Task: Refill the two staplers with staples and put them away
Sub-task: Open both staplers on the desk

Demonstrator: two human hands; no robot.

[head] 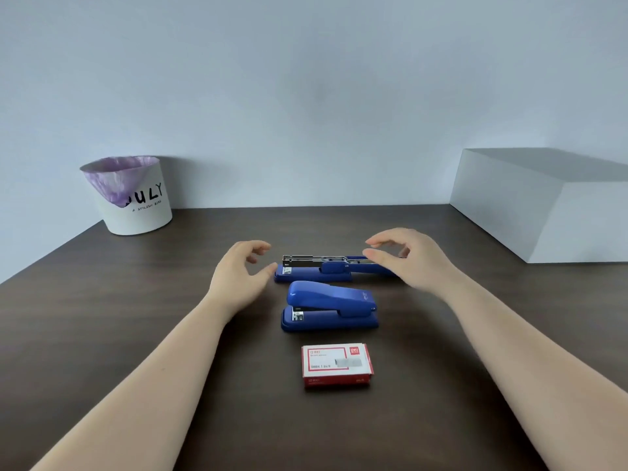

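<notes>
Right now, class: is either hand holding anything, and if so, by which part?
Nothing is held. The left hand is open beside the opened stapler; the right hand hovers open above its folded-back rear.

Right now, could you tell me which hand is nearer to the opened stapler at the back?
The right hand: it hovers over the right end of the opened stapler, fingers curled above it. The left hand sits just off its left end, thumb near the base.

A dark wood-grain desk [102, 317] meets a plain pale blue-grey wall [306, 79]. Soft, even light; a white box [543, 205] stands at right.
</notes>
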